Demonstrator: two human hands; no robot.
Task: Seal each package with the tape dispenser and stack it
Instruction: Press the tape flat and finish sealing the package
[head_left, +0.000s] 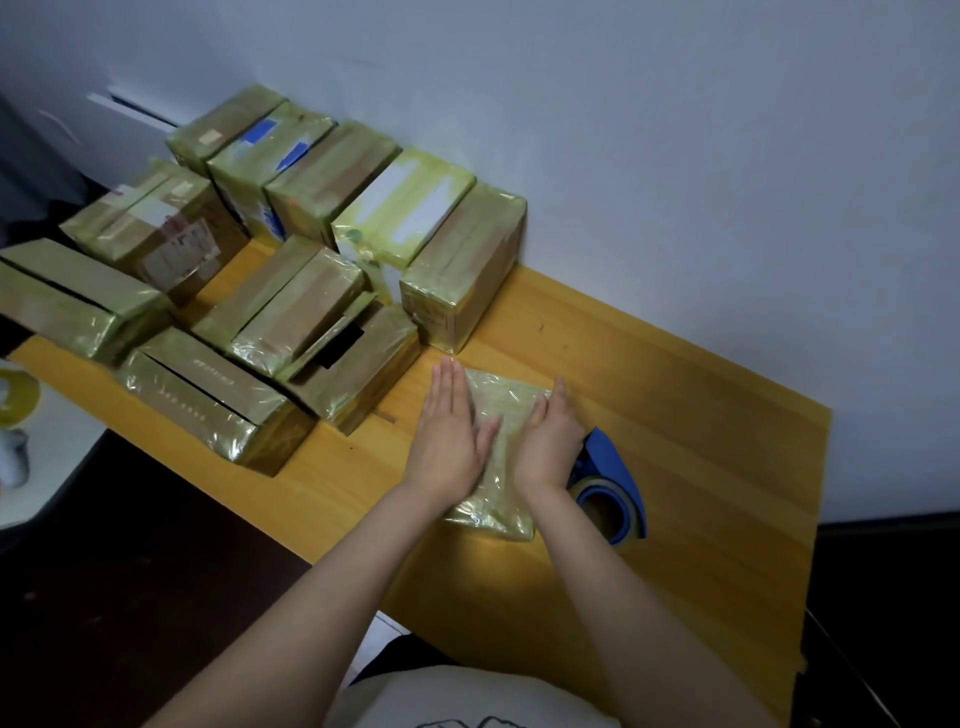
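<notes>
- A small wrapped package (506, 408) is pressed onto the table (675, 395) by the left hand (447, 436) and right hand (550, 441); both palms are laid flat, nothing gripped.
- The tape dispenser (615, 491) is set down just beside it.
- Many taped packages (311, 234) are piled behind; this one is judged sealed, not yet stacked.

Front-left package (208, 400) print: blurred, I cannot read it.
Paper label (179, 249), left rear package (111, 228): I make out no words.
</notes>
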